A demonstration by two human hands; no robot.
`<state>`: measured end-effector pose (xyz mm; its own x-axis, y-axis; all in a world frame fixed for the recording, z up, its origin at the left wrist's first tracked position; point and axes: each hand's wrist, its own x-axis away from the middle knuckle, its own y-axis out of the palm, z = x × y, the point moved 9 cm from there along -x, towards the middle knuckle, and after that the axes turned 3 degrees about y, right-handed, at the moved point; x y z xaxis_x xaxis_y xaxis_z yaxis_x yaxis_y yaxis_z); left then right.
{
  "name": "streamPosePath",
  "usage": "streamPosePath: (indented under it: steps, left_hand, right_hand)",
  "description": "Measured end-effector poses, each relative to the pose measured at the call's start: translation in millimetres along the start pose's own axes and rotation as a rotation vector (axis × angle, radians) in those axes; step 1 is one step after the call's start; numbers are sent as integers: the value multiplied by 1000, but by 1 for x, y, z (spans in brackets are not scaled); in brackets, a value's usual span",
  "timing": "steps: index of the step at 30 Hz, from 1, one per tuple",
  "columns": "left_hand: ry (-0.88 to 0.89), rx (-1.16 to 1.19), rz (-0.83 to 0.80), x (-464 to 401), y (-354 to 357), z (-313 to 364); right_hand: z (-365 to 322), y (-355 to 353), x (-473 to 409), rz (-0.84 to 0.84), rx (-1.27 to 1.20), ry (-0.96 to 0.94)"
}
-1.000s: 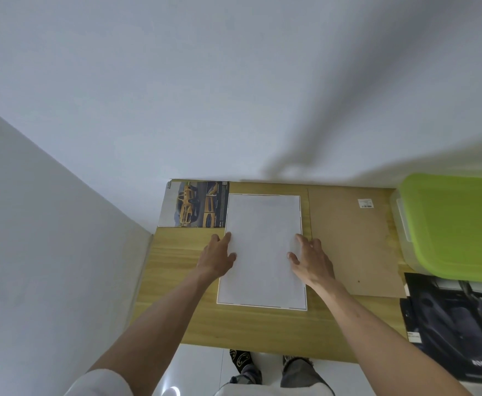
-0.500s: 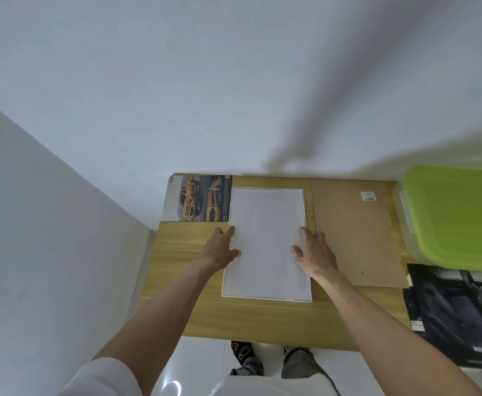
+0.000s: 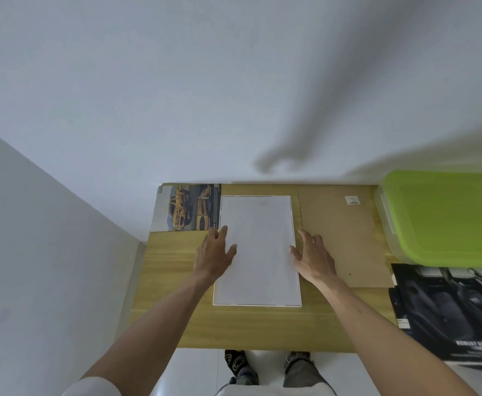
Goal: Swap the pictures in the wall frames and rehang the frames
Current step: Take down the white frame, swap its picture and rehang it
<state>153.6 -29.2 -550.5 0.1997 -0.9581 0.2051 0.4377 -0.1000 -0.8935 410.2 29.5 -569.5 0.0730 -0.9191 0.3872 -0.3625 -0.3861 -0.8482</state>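
Note:
A white frame with a white sheet in it (image 3: 258,250) lies flat in the middle of the wooden table (image 3: 176,281). My left hand (image 3: 215,254) rests on its left edge with straight fingers and the thumb on the sheet. My right hand (image 3: 314,257) touches its right edge, fingers spread. A picture of yellow cars (image 3: 186,207) lies at the table's back left, partly under the frame. A brown backing board (image 3: 345,238) lies flat to the right. A dark car picture (image 3: 448,312) lies at the right edge.
A clear plastic box with a green lid (image 3: 448,218) stands at the back right, against the white wall. A second white wall runs along the left side of the table. My feet show below the table's front edge.
The white frame has slid a little away from me toward the wall, with both hands staying at its sides. The view has shifted slightly.

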Motion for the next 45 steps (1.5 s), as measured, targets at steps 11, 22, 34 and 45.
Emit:
streamPosePath:
  steps: [11, 22, 34, 45]
  left_hand:
    - [125, 209, -142, -17, 63, 176]
    - [-387, 502, -204, -13, 116, 195]
    - [-499, 941, -130, -14, 98, 194]
    - [-497, 1111, -137, 4, 52, 101]
  right_hand:
    - [124, -75, -22, 92, 42, 189]
    - [165, -62, -23, -42, 93, 215]
    - [177, -75, -32, 17, -185, 336]
    - [128, -60, -17, -253, -824, 294]
